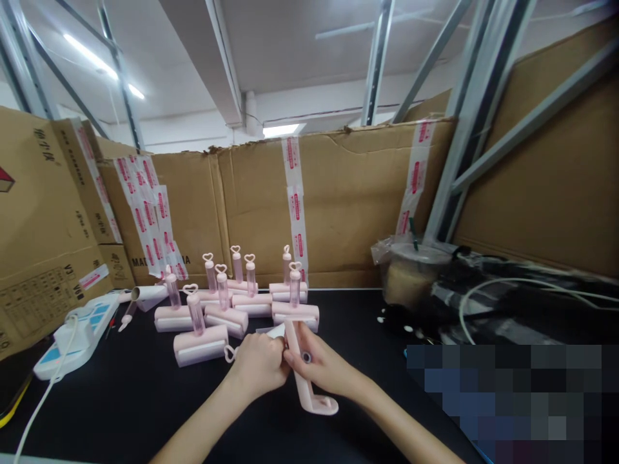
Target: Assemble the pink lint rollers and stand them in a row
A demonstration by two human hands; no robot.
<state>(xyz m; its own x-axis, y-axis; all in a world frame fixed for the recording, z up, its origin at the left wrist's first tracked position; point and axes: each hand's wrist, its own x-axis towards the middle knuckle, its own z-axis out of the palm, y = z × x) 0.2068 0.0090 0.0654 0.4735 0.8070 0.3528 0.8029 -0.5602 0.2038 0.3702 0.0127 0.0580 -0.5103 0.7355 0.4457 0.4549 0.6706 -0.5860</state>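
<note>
My right hand (322,361) is closed around a pink plastic lint roller casing (302,386), tilted, with a bent lower end. Against its upper part is my left hand (258,364), a fist. From the left side of that fist pokes a heart-shaped loop (231,352), the end of a lint roller handle; the rest is hidden by the fingers. A small white piece shows just above the knuckles, too covered to make out. Behind my hands stand several pink lint rollers with clear handles and heart loops, the nearest being a lint roller (200,347) at left.
On the left lies a white power strip (80,335) with a plugged-in charger and cable. A loose roller part (128,314) lies beside it. At right stand a drink cup (411,270) in plastic and a dark bundle with a white cable (464,309). Cardboard walls (348,206) enclose the black table.
</note>
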